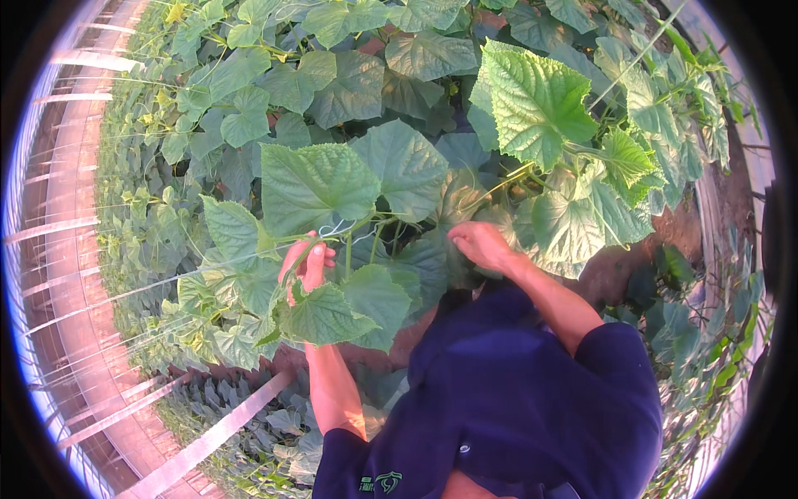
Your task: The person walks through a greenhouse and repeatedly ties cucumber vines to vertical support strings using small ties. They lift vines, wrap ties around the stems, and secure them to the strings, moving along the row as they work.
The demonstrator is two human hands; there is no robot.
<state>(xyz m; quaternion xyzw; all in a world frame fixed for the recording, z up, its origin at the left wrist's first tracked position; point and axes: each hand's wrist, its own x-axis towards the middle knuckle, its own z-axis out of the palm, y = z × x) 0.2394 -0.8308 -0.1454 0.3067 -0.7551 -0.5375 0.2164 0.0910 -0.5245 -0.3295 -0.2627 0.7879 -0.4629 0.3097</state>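
My left hand [310,259] is closed around the green stem of a climbing vine, with a broad lobed leaf [327,315] hanging over its palm and wrist. Just above the fingertips, a thin white string [340,228] is looped at the stem, and a taut line [156,284] runs from there to the left. A large leaf [318,181] spreads above this hand. To the right, among the leaves, my right hand [477,243] has its fingers curled together; whether anything is between them cannot be told. A yellowish tendril [499,184] lies just above it.
Dense vine foliage [349,87] fills the far side. A bright leafy shoot [539,106] with a string stands at upper right. Brown soil [670,234] shows at right. Pale straps [218,430] cross the lower left, and a paved path [75,206] curves along the left edge.
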